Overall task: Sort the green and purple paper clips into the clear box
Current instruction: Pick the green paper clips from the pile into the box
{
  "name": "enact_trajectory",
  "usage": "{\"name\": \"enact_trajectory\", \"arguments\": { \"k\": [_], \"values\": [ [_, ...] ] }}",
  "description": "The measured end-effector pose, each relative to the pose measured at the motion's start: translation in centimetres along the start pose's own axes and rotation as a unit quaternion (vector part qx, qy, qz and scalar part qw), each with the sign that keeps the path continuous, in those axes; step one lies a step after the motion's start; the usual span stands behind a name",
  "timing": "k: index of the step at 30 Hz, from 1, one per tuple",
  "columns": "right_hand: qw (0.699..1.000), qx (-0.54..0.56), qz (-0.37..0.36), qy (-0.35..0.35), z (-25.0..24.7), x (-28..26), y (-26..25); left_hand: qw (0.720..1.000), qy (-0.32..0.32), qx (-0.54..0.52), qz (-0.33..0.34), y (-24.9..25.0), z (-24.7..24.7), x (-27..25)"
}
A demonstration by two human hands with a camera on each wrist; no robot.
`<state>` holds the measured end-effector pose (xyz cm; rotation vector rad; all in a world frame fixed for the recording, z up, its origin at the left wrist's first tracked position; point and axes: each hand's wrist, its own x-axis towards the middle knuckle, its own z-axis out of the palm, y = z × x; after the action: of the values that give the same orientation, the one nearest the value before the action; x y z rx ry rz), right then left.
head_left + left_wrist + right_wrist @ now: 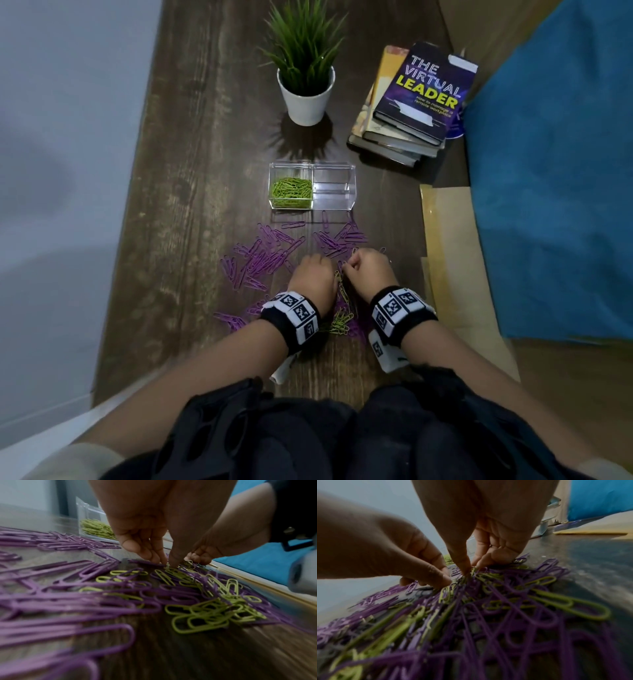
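Note:
A clear two-part box (334, 167) stands mid-table; its left half holds green paper clips (292, 192), its right half has none. Purple paper clips (260, 258) lie scattered in front of it. A mixed heap of green and purple clips (342, 317) lies between my wrists. My left hand (327, 272) curls down over the heap, thumb and fingers (161, 559) pinching at a green clip (171, 570). My right hand (350, 265) sits just beside it, its thumb and forefinger (464, 563) pinching a green clip (473, 570) at the heap's far edge.
A potted plant (306, 92) stands behind the box, and a stack of books (414, 102) sits at the back right. Brown envelopes (445, 222) lie along the table's right edge beside a blue cloth (555, 171). A pale wall runs along the left.

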<state>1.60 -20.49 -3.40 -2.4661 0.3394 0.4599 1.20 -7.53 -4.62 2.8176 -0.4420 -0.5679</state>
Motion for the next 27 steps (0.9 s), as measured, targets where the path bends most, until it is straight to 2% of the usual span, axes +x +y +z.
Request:
{"name": "enact_trajectory", "arguments": {
  "k": [5, 8, 10, 13, 15, 17, 18, 19, 21, 23, 25, 27],
  "values": [
    [0.992, 0.119, 0.045, 0.000, -1.1, 0.1, 0.7, 1.000, -0.011, 0.008, 0.006, -0.7, -0.2, -0.2],
    [0.973, 0.217, 0.068, -0.023, -2.1, 0.1, 1.6, 0.999, -0.001, -0.050, -0.022, -1.3, -0.8, -0.7],
    [0.952, 0.288, 0.098, -0.037, -2.4, 0.2, 1.9, 0.989, 0.013, -0.134, -0.066, -1.7, -1.6, -1.0],
    [0.890, 0.434, 0.128, -0.051, -2.6, 0.0, 2.2, 0.954, 0.022, -0.267, -0.134, -2.0, -2.4, -1.5],
    [0.854, 0.500, 0.128, -0.066, -3.1, -0.3, 2.4, 0.906, 0.021, -0.391, -0.163, -2.1, -2.5, -1.6],
    [0.833, 0.533, 0.125, -0.082, -3.6, -0.5, 2.9, 0.850, 0.012, -0.496, -0.175, -1.8, -2.6, -1.6],
    [0.825, 0.542, 0.129, -0.091, -3.8, -0.5, 3.2, 0.843, 0.003, -0.508, -0.177, -1.7, -2.6, -1.5],
    [0.820, 0.547, 0.138, -0.100, -3.9, -0.5, 3.4, 0.847, -0.006, -0.502, -0.176, -1.5, -2.5, -1.3],
    [0.833, 0.521, 0.153, -0.108, -3.9, -0.6, 3.6, 0.872, -0.024, -0.461, -0.160, -0.9, -2.2, -1.0],
    [0.896, 0.413, 0.130, -0.100, -3.4, -0.8, 3.3, 0.916, -0.034, -0.384, -0.108, -0.4, -2.1, -0.7],
    [0.965, 0.243, 0.054, -0.078, -2.5, -1.2, 2.9, 0.964, -0.044, -0.260, -0.023, -0.4, -1.7, -0.5],
    [0.992, 0.103, -0.004, -0.068, -1.5, -1.9, 2.4, 0.983, -0.052, -0.168, 0.060, -0.7, -1.2, -0.3]
  ]
}}
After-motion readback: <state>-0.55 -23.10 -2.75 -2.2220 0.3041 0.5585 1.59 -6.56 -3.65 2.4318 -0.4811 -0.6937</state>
